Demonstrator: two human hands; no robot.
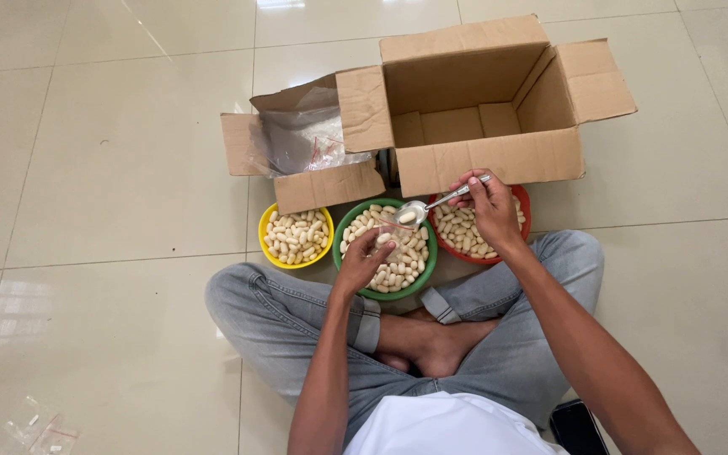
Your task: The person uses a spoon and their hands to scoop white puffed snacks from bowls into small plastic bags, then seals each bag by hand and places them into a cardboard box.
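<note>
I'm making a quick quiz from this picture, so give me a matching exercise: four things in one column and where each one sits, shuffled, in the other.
Things:
1. yellow bowl
2. green bowl
3. red bowl
4. spoon

Places:
A. under the right hand
B. leftmost in the row
C. held in the right hand
D. middle, under the left hand

Pairs: 1-B, 2-D, 3-A, 4-C

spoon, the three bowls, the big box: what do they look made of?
Spoon in the right hand: likely steel, silvery with a bright glint. Yellow bowl, green bowl and red bowl: probably plastic, solid glossy colour, thin rims. Box: corrugated cardboard, matte brown, creased flaps. Small bag at the left hand: clear thin film, seemingly plastic.
</note>
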